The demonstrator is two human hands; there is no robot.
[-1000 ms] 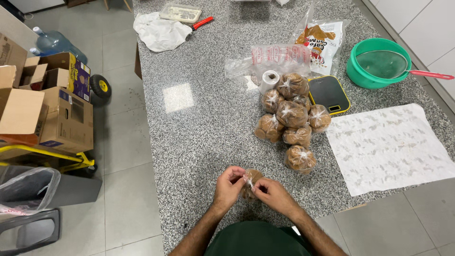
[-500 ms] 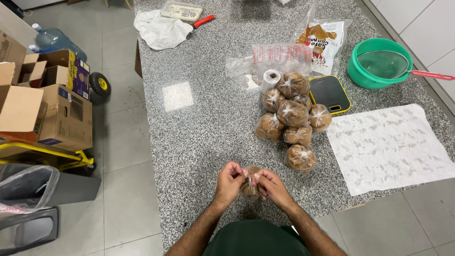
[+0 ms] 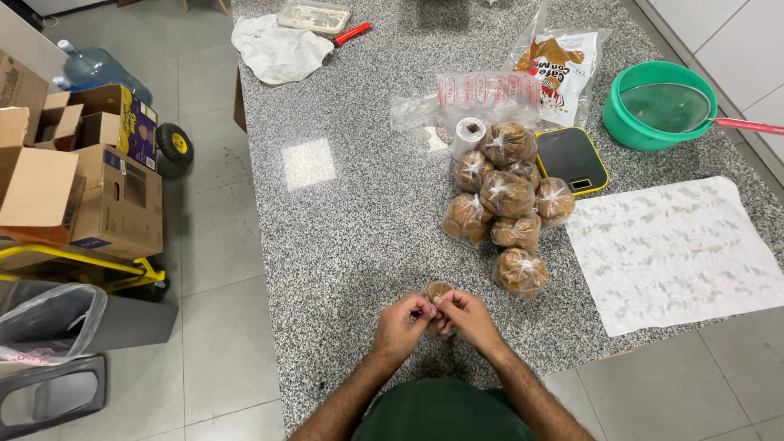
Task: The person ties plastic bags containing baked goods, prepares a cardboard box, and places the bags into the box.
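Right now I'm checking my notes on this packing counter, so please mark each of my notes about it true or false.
1. Both hands, left hand and right hand, pinch one small brown-filled bag. True.
2. The pile of tied bags sits on the white paper sheet. False: it lies on bare granite beside it.
3. A strainer rests in the green bowl. True.
4. The black scale holds a bag. False: its top is bare.

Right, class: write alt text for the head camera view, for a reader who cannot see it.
Two bare hands, left hand and right hand, pinch a small bag of brown powder together over a speckled granite counter. Beyond them lies a pile of tied bags, beside a black scale and a green bowl.
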